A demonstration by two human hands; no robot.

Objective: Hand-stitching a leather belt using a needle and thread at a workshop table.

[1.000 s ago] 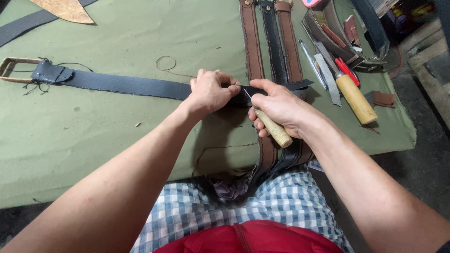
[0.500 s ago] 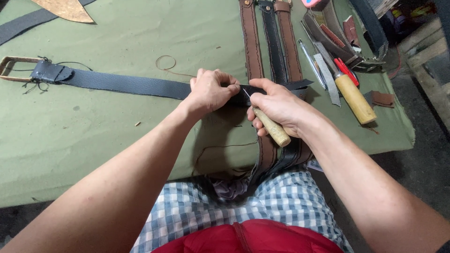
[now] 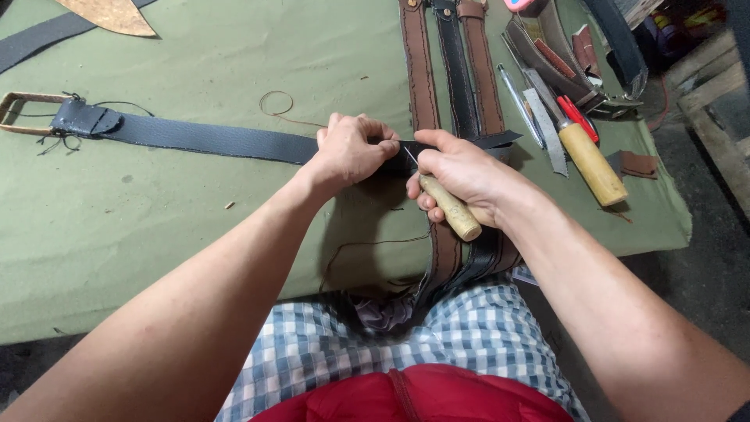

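A long black leather belt [image 3: 203, 138] lies across the green cloth-covered table [image 3: 195, 62], its brass buckle [image 3: 19, 113] at the far left. My left hand [image 3: 351, 148] pinches the belt near its right end. My right hand [image 3: 461, 172] grips an awl with a pale wooden handle [image 3: 451, 209], its thin metal point set against the belt right beside my left fingers. A brown thread [image 3: 367, 246] trails from the work down toward the table's front edge.
Brown and black leather straps [image 3: 449, 70] run from the back over the front edge under my right hand. To the right lie a wooden-handled tool [image 3: 590, 162], a red-handled tool [image 3: 576, 117], metal blades [image 3: 543, 129] and a tray [image 3: 578, 59]. A loose thread loop [image 3: 275, 103] lies behind the belt.
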